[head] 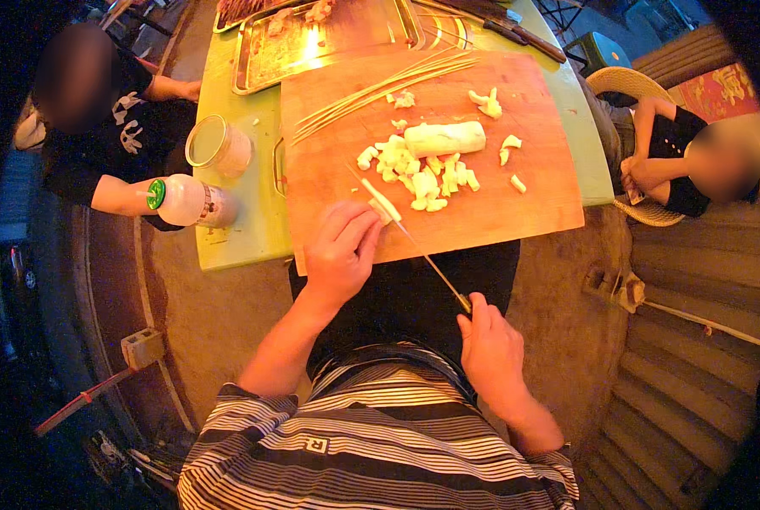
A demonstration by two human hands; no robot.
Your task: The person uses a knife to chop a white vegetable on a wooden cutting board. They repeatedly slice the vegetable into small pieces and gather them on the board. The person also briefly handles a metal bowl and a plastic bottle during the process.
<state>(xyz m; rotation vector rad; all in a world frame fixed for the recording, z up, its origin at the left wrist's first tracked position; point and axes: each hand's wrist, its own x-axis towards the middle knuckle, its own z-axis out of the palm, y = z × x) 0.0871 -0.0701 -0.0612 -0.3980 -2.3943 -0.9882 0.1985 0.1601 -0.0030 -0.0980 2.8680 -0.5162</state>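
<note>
My left hand (340, 245) pinches a pale piece of food (383, 203) near the front left of a wooden cutting board (526, 210). A knife (432, 262), seen nearly edge-on, has its blade at that piece, and my right hand (491, 347) grips its handle beyond the board's front edge. Farther in on the board lies a thick, pale cylindrical food piece (445, 138). Small chopped pale chunks (426, 185) are heaped in front of it and to its left. Several thin wooden skewers (380, 95) lie at the back left of the board.
Left of the board, the green table (246, 236) holds a clear plastic tub (220, 146) and a green-capped bottle (192, 201). Behind are a metal tray (329, 41) and a dark-handled tool (523, 35). One person (118, 127) sits at left, another (664, 153) at right.
</note>
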